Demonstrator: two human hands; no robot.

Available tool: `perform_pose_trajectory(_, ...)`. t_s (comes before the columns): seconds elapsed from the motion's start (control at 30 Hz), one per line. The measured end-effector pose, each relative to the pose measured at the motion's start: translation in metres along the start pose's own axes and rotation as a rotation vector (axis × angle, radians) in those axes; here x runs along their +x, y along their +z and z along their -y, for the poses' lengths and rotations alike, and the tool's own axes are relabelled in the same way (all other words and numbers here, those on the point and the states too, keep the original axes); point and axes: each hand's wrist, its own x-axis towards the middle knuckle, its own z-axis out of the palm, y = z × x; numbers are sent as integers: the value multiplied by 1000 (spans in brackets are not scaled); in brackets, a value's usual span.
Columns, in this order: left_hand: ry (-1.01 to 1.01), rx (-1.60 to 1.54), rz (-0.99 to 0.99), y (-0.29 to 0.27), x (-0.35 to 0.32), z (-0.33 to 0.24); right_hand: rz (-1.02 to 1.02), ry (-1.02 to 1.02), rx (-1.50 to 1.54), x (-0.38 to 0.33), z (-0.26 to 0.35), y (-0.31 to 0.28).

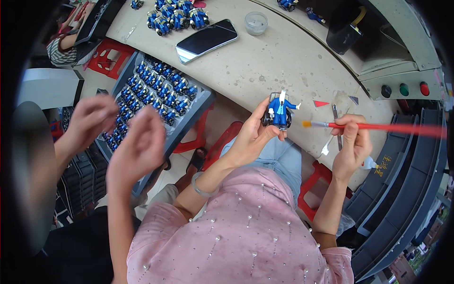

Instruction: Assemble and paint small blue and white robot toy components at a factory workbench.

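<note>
1. The left grip (pixel 248 141) wraps thumb and fingers around a figurine (pixel 280 111), upright over the tabletop's (pixel 279 61) near edge.
2. Blue coat, paler vest, white hands, one arm outstretched; dark wheels (pixel 266 119) flank it.
3. The right grip (pixel 351 146) pinches a red paintbrush (pixel 380 127), its tan bristles near the figurine, apart.

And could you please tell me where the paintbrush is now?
In the head view, the red paintbrush is right of centre, held in the right hand, its bristles beside the blue-suited figure.
</note>
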Motion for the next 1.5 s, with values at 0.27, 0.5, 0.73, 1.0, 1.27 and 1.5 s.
perform_pose_trajectory(0.27, 33, -90, -58, 14, 10, 10, 528, 307, -934, 5, -31, -19)
perform_pose_trajectory(0.5, 48, 317, -156, 13, 54, 51, 432, 361, -1127, 12, -59, -41)
perform_pose_trajectory(0.73, 239, 783, -201, 35, 93, 35, 365, 364, -1102, 19, -67, -47)
perform_pose_trajectory(1.0, 251, 1119, -318, 25, 140, 50, 234, 343, -990, 29, -47, -34)
perform_pose_trajectory(1.27, 580, 1219, -352, -3, 110, -11, 212, -2, -513, 31, -48, 33)
perform_pose_trajectory(1.5, 614, 1130, -983, -188, 102, -131, 455, -30, -347, 33, -82, 117)
